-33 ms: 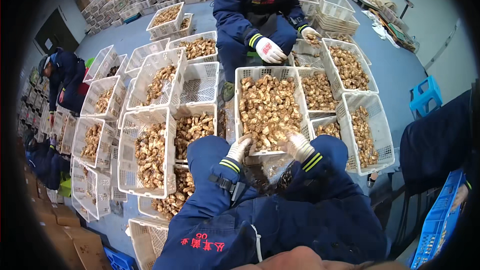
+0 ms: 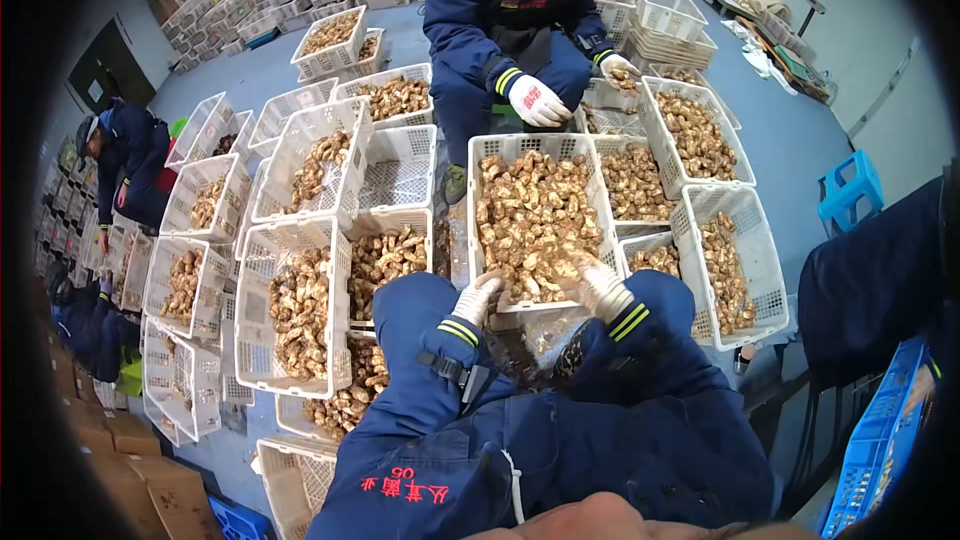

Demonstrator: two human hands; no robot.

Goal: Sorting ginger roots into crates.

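A white plastic crate [image 2: 487, 155] heaped with brown lumpy pieces [image 2: 535, 220] stands right in front of me. My left hand [image 2: 478, 296], in a dirty white glove, is curled at the crate's near rim; whether it grips anything is hidden. The gloved fingers of my right hand [image 2: 598, 285] are stretched onto the pieces at the near right corner. Both my sleeves are dark blue with yellow-striped cuffs. Opposite me sits a person in a blue jacket, one white-gloved hand [image 2: 537, 100] on a knee, the other [image 2: 622, 68] over a crate.
Several more white crates surround me, some full of brown pieces [image 2: 298, 310], one empty [image 2: 398, 168]. Another person [image 2: 125, 155] bends over crates at far left. A blue stool [image 2: 850, 190] stands right, a blue crate [image 2: 870, 440] lower right, cardboard boxes [image 2: 130, 460] lower left.
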